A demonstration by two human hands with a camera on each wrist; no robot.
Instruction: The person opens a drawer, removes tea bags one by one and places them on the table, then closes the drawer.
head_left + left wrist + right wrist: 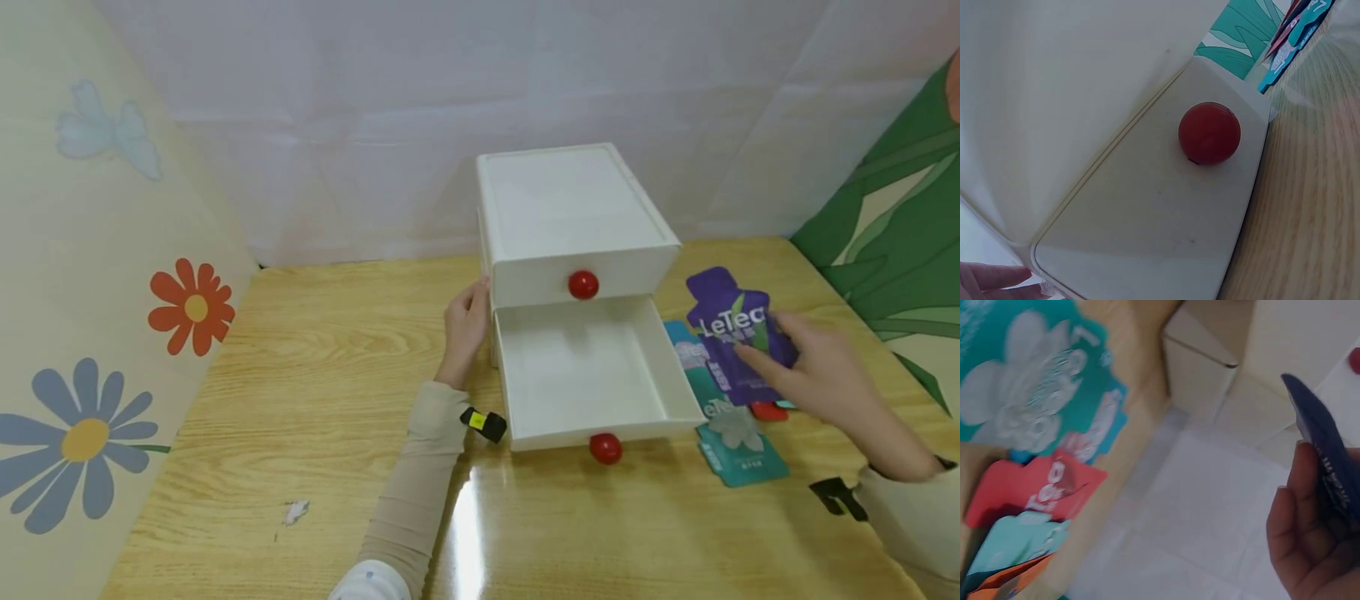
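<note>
A white two-drawer box with round red knobs stands on the table. Its lower drawer is pulled out and bare inside; the upper one is closed. My left hand rests against the box's left side, its fingers extended near the edge in the left wrist view. To the right of the box, my right hand pinches a purple "LeTea" pouch between thumb and fingers, above other packets. That pouch appears dark and nearly edge-on in the right wrist view.
Under the purple pouch lie a teal packet and a red packet. The right wrist view also shows a mint packet and an orange packet. A white sheet hangs behind; flower-painted panels flank the table.
</note>
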